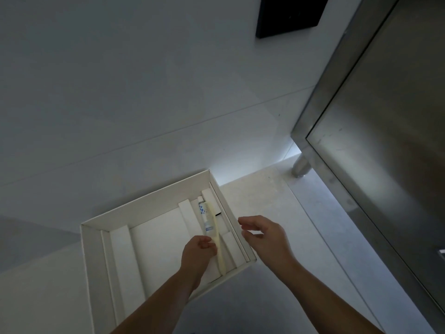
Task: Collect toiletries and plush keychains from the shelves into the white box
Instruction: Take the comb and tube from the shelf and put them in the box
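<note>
Two toiletries lie in the white box's (144, 203) narrow right-hand slot: a toothpaste tube (205, 216) and a cream toothbrush (221, 257) across it. Left hand (197, 251) pinches the brush handle, probably seating it lengthwise; right hand (263, 235) hovers spread beside the rim.

Dim, soft; glow under cabinet (361, 141).

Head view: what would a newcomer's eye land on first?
The open white box, bottom centre, brightly lit against the dim wall. Over it the left hand pinches a pale stick that lies across a tube in the right slot, while the right hand hovers open at the right rim.
</note>
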Motion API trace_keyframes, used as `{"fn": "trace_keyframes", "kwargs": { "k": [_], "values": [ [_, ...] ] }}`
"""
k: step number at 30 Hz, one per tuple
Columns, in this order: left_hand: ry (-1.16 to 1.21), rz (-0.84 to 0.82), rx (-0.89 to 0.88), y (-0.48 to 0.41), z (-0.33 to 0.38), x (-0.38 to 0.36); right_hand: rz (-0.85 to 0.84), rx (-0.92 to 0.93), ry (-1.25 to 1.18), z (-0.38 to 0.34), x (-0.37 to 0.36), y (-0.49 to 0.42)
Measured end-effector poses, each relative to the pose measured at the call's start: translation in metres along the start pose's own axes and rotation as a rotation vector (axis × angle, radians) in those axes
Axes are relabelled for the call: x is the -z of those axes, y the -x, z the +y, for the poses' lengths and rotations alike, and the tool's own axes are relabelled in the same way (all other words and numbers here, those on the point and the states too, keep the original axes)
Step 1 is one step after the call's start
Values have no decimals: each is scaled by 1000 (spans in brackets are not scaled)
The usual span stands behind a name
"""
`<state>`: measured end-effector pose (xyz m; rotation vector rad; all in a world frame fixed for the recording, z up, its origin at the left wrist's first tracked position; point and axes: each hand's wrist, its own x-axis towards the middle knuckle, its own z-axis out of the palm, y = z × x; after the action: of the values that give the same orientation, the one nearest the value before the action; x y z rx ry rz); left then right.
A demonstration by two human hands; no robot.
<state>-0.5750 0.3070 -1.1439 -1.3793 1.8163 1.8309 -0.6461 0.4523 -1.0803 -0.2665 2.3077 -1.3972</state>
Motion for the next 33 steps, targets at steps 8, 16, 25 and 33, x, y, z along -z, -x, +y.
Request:
{"fn": "trace_keyframes", "kwargs": {
  "k": [8, 16, 25, 33],
  "values": [
    [-78, -22, -116, 19, 6, 15, 99, 79, 60, -6, -7, 1],
    [-309, 235, -571, 65, 49, 53, 106, 245, 165, -49, -14, -4],
    [-718, 500, -889, 168, 148, 146, 147, 387, 283, -164, 1, 7],
    [-792, 578, -874, 290, 255, 196, 177, 444, 352, -323, 50, 59]
  ]
}}
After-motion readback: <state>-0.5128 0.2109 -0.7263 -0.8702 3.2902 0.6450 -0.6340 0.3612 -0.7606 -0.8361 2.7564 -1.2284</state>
